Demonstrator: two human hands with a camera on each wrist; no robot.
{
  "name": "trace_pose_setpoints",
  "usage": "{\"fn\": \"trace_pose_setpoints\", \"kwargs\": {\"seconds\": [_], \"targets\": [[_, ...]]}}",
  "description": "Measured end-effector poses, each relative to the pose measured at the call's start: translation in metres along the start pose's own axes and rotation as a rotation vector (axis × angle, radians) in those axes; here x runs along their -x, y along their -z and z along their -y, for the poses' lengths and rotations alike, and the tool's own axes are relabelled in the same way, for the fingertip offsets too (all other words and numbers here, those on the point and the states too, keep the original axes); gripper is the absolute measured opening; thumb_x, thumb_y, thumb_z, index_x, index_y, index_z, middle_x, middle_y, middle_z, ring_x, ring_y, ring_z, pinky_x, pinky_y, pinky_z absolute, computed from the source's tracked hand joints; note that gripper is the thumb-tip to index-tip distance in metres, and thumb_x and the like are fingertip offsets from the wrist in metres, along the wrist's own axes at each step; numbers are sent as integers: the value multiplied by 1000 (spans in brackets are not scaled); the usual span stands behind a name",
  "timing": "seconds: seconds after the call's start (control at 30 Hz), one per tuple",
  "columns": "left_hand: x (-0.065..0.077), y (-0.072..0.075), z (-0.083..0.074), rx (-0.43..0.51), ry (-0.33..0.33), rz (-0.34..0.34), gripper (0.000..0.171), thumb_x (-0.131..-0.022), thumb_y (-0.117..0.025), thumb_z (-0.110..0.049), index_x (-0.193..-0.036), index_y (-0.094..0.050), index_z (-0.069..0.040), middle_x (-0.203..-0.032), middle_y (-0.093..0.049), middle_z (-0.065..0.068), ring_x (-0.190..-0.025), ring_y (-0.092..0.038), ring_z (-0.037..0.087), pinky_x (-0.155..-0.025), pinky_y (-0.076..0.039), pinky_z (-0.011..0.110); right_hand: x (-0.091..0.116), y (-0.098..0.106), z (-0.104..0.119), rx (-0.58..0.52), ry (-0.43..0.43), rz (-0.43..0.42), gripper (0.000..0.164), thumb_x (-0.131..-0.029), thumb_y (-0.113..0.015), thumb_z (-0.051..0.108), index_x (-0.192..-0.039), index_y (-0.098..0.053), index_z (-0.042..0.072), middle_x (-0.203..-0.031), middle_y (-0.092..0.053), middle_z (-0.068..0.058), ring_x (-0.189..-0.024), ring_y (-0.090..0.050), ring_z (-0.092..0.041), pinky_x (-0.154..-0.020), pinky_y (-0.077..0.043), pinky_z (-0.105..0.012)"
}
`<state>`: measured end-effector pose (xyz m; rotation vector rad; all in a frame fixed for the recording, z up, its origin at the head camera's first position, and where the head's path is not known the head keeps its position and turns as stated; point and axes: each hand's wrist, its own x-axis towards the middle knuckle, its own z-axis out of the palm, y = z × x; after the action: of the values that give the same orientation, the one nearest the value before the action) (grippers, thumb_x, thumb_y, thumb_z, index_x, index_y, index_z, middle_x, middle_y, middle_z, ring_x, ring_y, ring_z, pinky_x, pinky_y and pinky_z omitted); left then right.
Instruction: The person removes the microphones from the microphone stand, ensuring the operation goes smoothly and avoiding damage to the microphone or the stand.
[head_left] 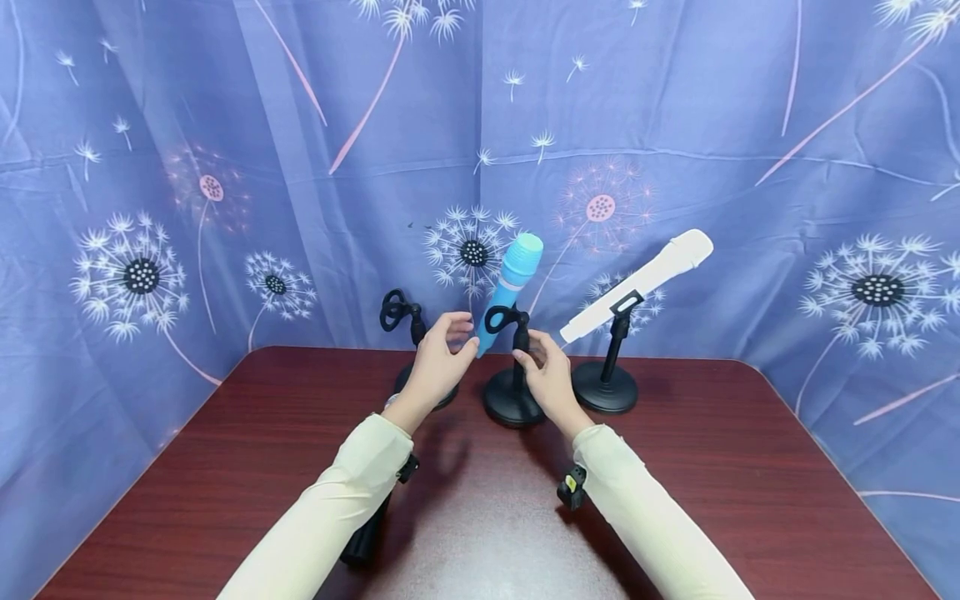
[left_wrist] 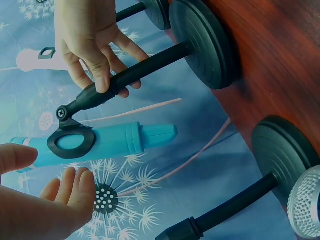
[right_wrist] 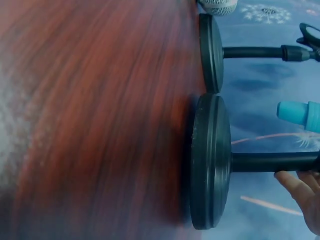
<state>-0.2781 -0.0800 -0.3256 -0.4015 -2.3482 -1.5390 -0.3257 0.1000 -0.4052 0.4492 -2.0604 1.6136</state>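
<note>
A light-blue microphone (head_left: 501, 293) sits tilted in the clip of the middle black microphone stand (head_left: 514, 398), its head pointing up. My left hand (head_left: 441, 357) is beside the microphone's lower body, thumb and fingers spread apart. In the left wrist view, the left thumb (left_wrist: 19, 157) overlaps the microphone near its head end, and the curved fingers are below it. My right hand (head_left: 549, 372) pinches the post of the middle stand, thumb in front and fingers behind. Only part of the right hand (right_wrist: 302, 192) shows in the right wrist view, against the post.
At right, a white microphone (head_left: 637, 287) rests in another black stand (head_left: 606, 387). A third stand (head_left: 417, 325), its clip holding nothing, is behind my left hand. A black microphone (head_left: 366, 533) with a silver head lies partly hidden under my left forearm. A patterned curtain (head_left: 225, 83) hangs behind the table.
</note>
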Motion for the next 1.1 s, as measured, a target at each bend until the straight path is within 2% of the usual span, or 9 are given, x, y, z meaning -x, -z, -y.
{"fn": "trace_pose_setpoints", "kwargs": {"seconds": [0.1,0.33,0.4,0.53,0.67,0.77,0.87,1.03,1.1], "targets": [[0,1,-2,0,-20,-3,40,-93,-61,-8,-132,-51,-2,-126,-58,18,-117,-55,29,-97,-45,44,3,-1,8,-20,17,20,32,-88,-66,-2,-119,-59,-6,-102,-67,-24,-100,-66,-35,-87,-51,-47],[1,4,-7,-5,-69,-30,43,-95,-60,-12,-135,-49,-4,-129,-55,15,-120,-53,29,-100,-43,42,17,2,53,-32,60,80,31,-87,-64,-9,-117,-57,-13,-98,-65,-29,-98,-65,-42,-85,-50,-51],[2,6,-9,-9,-82,-45,43,-95,-60,-14,-136,-49,-4,-130,-54,15,-121,-52,29,-100,-43,42,20,0,58,-35,67,91,31,-87,-64,-8,-117,-57,-13,-97,-65,-29,-98,-65,-41,-86,-50,-51],[3,7,-12,-19,-107,-73,46,-94,-62,-17,-136,-49,-4,-129,-53,15,-121,-51,30,-100,-43,43,22,-6,53,-34,82,94,32,-86,-66,-6,-117,-58,-9,-95,-66,-25,-95,-66,-38,-83,-52,-48],[4,9,-15,-35,-132,-89,48,-94,-63,-20,-137,-48,-4,-128,-53,15,-120,-51,30,-100,-43,43,22,-11,40,-26,82,96,33,-86,-69,-1,-118,-61,-3,-95,-67,-17,-91,-68,-30,-79,-54,-37],[5,9,-17,-46,-154,-106,49,-93,-65,-20,-137,-49,-6,-127,-53,14,-119,-52,29,-100,-44,42,25,-13,41,-26,80,111,31,-87,-69,1,-117,-61,0,-96,-67,-14,-89,-67,-26,-76,-53,-31],[6,10,-19,-49,-176,-125,49,-92,-66,-20,-136,-50,-6,-126,-54,13,-117,-53,28,-99,-44,42,30,-12,55,-39,67,134,30,-87,-68,1,-117,-62,-1,-97,-67,-16,-90,-67,-28,-77,-54,-35],[7,11,-23,-59,-189,-146,47,-91,-67,-19,-133,-52,-6,-122,-54,13,-113,-54,26,-98,-45,41,38,-8,86,-31,75,154,30,-87,-66,-6,-116,-59,-10,-96,-65,-25,-90,-67,-36,-79,-53,-46],[7,11,-24,-71,-189,-162,46,-90,-68,-17,-131,-52,-5,-120,-54,14,-111,-55,27,-96,-46,41,40,-9,87,-29,84,153,30,-86,-66,-6,-115,-59,-10,-96,-65,-25,-89,-67,-36,-79,-54,-46]]}}
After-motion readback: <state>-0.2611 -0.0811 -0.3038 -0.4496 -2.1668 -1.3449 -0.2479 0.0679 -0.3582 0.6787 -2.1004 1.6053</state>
